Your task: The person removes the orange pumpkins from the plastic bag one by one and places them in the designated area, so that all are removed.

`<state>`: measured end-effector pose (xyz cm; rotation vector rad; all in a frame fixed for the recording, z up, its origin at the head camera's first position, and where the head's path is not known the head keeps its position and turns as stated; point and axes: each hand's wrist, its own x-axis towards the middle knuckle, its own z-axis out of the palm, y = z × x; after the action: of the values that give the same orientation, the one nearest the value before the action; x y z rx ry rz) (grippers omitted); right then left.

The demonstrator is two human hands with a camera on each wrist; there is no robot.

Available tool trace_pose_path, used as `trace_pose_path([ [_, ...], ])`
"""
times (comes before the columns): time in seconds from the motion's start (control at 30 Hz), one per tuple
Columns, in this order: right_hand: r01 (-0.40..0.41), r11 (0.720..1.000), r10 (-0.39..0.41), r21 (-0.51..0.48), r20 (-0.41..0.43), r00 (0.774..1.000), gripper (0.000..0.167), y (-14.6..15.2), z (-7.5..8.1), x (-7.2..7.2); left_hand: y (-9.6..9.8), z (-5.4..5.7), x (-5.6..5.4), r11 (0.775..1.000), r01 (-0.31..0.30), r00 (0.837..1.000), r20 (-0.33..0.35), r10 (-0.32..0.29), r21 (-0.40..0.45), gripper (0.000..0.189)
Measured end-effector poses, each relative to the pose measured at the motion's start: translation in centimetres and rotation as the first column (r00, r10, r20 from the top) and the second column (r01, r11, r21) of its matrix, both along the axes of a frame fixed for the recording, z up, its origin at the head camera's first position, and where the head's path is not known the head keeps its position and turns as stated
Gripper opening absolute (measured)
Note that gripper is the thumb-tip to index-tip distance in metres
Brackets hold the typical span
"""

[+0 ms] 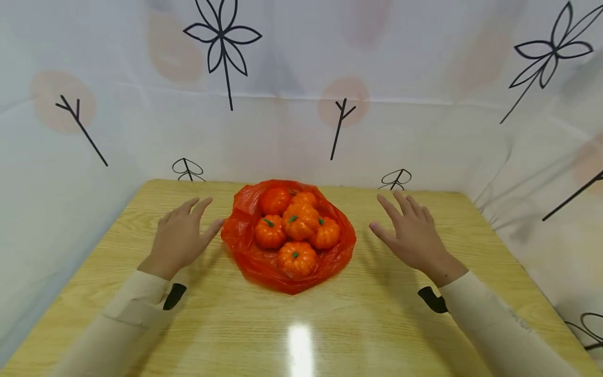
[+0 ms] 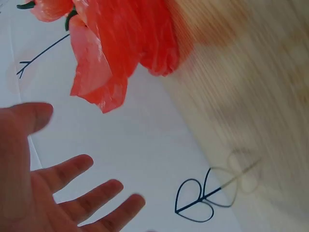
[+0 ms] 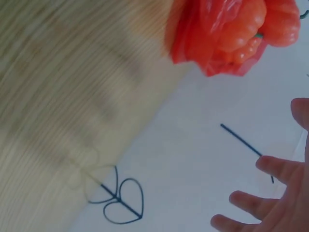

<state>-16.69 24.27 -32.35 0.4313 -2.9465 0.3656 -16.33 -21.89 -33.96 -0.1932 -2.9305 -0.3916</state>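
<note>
A red plastic bag (image 1: pixel 242 256) lies spread open on the wooden table, with several small orange pumpkins (image 1: pixel 296 259) with green stems inside it. One rounder, redder piece (image 1: pixel 275 201) sits at the back of the bag; its kind is hard to tell. My left hand (image 1: pixel 179 238) hovers left of the bag, fingers spread and thumb close to its edge; the left wrist view shows a gap between thumb and bag (image 2: pixel 116 53). To the right, my right hand (image 1: pixel 416 238) is held apart from the bag (image 3: pixel 190 43), fingers spread. Both hands hold nothing.
The light wooden table (image 1: pixel 235 335) ends at a white cloth backdrop (image 1: pixel 282 136) printed with dark flower and twig drawings. The cloth also runs along the left and right sides. A bright light reflection lies on the table's front part.
</note>
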Motion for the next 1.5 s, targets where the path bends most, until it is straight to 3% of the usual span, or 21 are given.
trace_pose_path([
  [0.17, -0.065, 0.990, 0.053, -0.126, -0.093, 0.994, 0.058, -1.6, -0.8, 0.3, 0.9, -1.3, 0.1, 0.988, -0.005, 0.999, -0.037, 0.011, 0.155, 0.053],
  [0.33, -0.116, 0.955, 0.087, -0.274, -0.117, 0.989, 0.047, -3.6, -1.6, 0.5, 1.5, -2.4, 0.0, 0.964, -0.002, 1.000, 0.012, -0.001, 0.265, 0.050],
  [0.53, -0.137, 0.913, 0.107, -0.383, -0.097, 0.989, 0.041, -5.9, -2.4, 0.4, 1.7, -3.5, -0.1, 0.945, -0.004, 0.997, 0.068, -0.019, 0.326, 0.048],
  [0.8, -0.190, 0.884, 0.165, -0.428, -0.096, 0.982, 0.042, -8.1, -2.9, 0.1, 2.1, -4.5, -0.4, 0.932, 0.026, 0.993, 0.097, -0.065, 0.363, 0.048],
  [0.97, -0.219, 0.879, 0.190, -0.423, -0.110, 0.976, 0.046, -9.1, -2.9, -0.1, 2.4, -4.7, -0.5, 0.917, 0.060, 0.990, 0.092, -0.105, 0.394, 0.047],
  [1.23, -0.229, 0.878, 0.215, -0.421, -0.080, 0.973, 0.054, -10.5, -3.1, -0.9, 2.0, -4.5, -0.4, 0.913, 0.054, 0.990, 0.097, -0.101, 0.404, 0.044],
  [1.5, -0.264, 0.874, 0.257, -0.408, -0.073, 0.964, 0.056, -11.4, -3.4, -1.4, 1.0, -5.0, -0.7, 0.881, 0.030, 0.989, 0.115, -0.095, 0.473, 0.037],
])
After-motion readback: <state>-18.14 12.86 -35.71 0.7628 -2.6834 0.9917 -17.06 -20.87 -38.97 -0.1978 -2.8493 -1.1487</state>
